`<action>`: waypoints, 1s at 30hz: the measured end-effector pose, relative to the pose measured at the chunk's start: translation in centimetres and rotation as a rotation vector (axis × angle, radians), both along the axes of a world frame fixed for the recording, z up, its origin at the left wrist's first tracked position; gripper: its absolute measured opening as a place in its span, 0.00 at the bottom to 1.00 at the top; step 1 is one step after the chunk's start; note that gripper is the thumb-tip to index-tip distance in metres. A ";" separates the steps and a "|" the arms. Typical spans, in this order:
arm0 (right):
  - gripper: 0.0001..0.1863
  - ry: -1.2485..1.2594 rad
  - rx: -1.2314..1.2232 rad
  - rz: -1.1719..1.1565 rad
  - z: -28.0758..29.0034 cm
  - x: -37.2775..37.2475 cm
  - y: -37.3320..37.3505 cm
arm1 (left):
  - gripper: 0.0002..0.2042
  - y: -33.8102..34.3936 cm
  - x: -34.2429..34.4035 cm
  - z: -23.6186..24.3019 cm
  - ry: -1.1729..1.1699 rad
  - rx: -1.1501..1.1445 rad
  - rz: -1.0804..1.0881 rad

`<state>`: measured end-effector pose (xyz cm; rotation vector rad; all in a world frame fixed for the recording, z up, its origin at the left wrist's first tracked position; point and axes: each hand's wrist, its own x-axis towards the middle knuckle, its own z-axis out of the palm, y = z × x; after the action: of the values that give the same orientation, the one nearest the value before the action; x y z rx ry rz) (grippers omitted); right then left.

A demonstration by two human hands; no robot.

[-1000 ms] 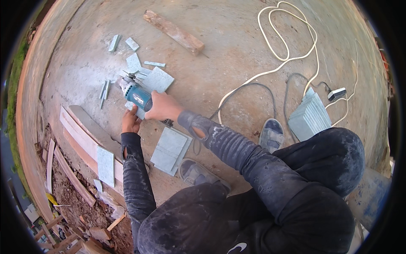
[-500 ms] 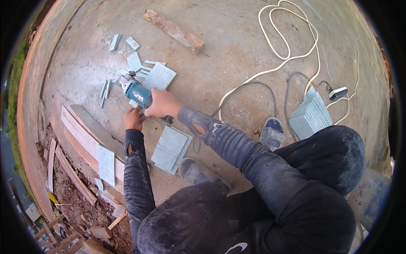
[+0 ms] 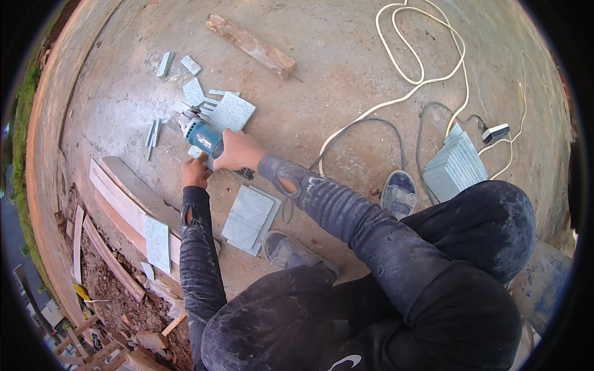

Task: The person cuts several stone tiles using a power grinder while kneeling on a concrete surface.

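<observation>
My right hand (image 3: 237, 150) is closed round the rear body of a teal handheld power cutter (image 3: 203, 136). Its metal head points away to the upper left, over several cut pieces of grey-green stone tile (image 3: 232, 112). My left hand (image 3: 195, 172) sits just below the tool, fingers bent together beside a small tile piece (image 3: 194, 151). What those fingers pinch is hidden by the tool and the hand. Two stacked tiles (image 3: 249, 216) lie on the ground between my left forearm and a sandaled foot.
A wooden block (image 3: 250, 45) lies farther off. At the right are a tile stack (image 3: 455, 166), a looped cream cable (image 3: 427, 80) and a power socket block (image 3: 495, 133). Left of my arm, a single tile (image 3: 157, 243) rests on boards (image 3: 117, 191) beside dirt and scrap wood.
The cutter and both hands stay almost in place, with the tool shifted very slightly. The view has moved a little.
</observation>
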<state>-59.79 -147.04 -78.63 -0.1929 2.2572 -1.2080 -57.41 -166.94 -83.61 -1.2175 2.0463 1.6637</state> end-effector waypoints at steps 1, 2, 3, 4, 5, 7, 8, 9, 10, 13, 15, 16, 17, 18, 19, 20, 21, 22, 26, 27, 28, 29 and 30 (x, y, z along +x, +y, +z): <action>0.41 -0.007 0.011 0.007 0.0 0.0 0.0 | 0.13 0.0 0.0 0.0 0.009 -0.007 -0.008; 0.41 -0.004 -0.001 -0.002 -0.1 0.0 -0.1 | 0.13 0.0 -0.1 0.0 0.009 -0.015 -0.006; 0.41 -0.007 -0.002 -0.006 -0.1 -0.1 -0.1 | 0.13 0.1 -0.1 0.0 0.001 -0.024 0.001; 0.41 -0.016 0.005 -0.008 -0.2 -0.1 -0.1 | 0.13 0.1 -0.1 0.0 0.013 -0.022 -0.001; 0.41 -0.015 -0.002 -0.008 -0.2 -0.1 -0.1 | 0.13 0.1 -0.1 0.0 0.016 -0.021 0.002; 0.41 -0.024 0.005 -0.002 -0.3 -0.2 -0.1 | 0.13 0.3 -0.1 0.1 0.019 -0.024 0.004; 0.41 -0.014 0.000 -0.002 -0.3 -0.2 -0.1 | 0.13 0.3 -0.1 0.1 0.019 -0.029 0.004; 0.41 -0.003 0.000 -0.002 -0.4 -0.3 -0.1 | 0.13 0.3 -0.2 0.2 0.010 -0.031 0.010; 0.41 0.003 0.006 0.002 -0.4 -0.3 -0.2 | 0.13 0.4 -0.2 0.2 0.030 -0.021 0.011; 0.41 -0.037 -0.003 0.007 -0.7 -0.3 -0.3 | 0.13 0.4 -0.2 0.1 0.056 0.003 0.031; 0.41 -0.018 -0.011 -0.004 -0.9 -0.3 -0.4 | 0.12 0.3 -0.3 0.2 0.053 -0.002 0.046; 0.41 -0.016 -0.001 -0.007 -0.9 -0.3 -0.4 | 0.12 0.3 -0.3 0.1 0.061 -0.007 0.038; 0.41 -0.013 -0.013 -0.012 -1.0 -0.2 -0.4 | 0.12 0.3 -0.3 0.1 0.057 -0.014 0.038; 0.41 -0.015 -0.015 -0.014 -1.0 -0.2 -0.4 | 0.12 0.3 -0.3 0.1 0.044 -0.021 0.043; 0.41 -0.021 -0.009 -0.015 -1.0 -0.2 -0.4 | 0.11 0.4 -0.3 0.1 0.057 -0.025 0.036; 0.41 -0.018 -0.019 -0.012 -0.9 -0.3 -0.4 | 0.11 0.4 -0.2 0.1 0.060 -0.029 0.034; 0.41 -0.019 -0.020 -0.008 -0.9 -0.3 -0.3 | 0.11 0.4 -0.2 0.1 0.053 -0.032 0.038; 0.41 -0.024 -0.013 -0.003 -0.9 -0.3 -0.3 | 0.11 0.4 -0.2 0.2 0.062 -0.038 0.030; 0.40 -0.025 -0.016 -0.006 -1.0 -0.3 -0.3 | 0.10 0.4 -0.2 0.2 0.065 -0.032 0.027; 0.40 -0.020 -0.014 -0.007 -1.0 -0.3 -0.4 | 0.10 0.4 -0.2 0.2 0.055 -0.028 0.037; 0.40 -0.021 -0.005 -0.007 -1.1 -0.3 -0.4 | 0.10 0.5 -0.2 0.2 0.072 -0.021 0.036; 0.40 -0.009 -0.013 -0.006 -1.1 -0.4 -0.4 | 0.10 0.5 -0.2 0.2 0.076 -0.017 0.045; 0.40 -0.002 -0.015 -0.004 -1.2 -0.4 -0.5 | 0.10 0.6 -0.2 0.2 0.073 -0.012 0.057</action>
<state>-60.15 -147.51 -79.79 -0.1927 2.2490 -1.2266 -57.63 -166.38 -83.42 -1.2479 2.0853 1.7486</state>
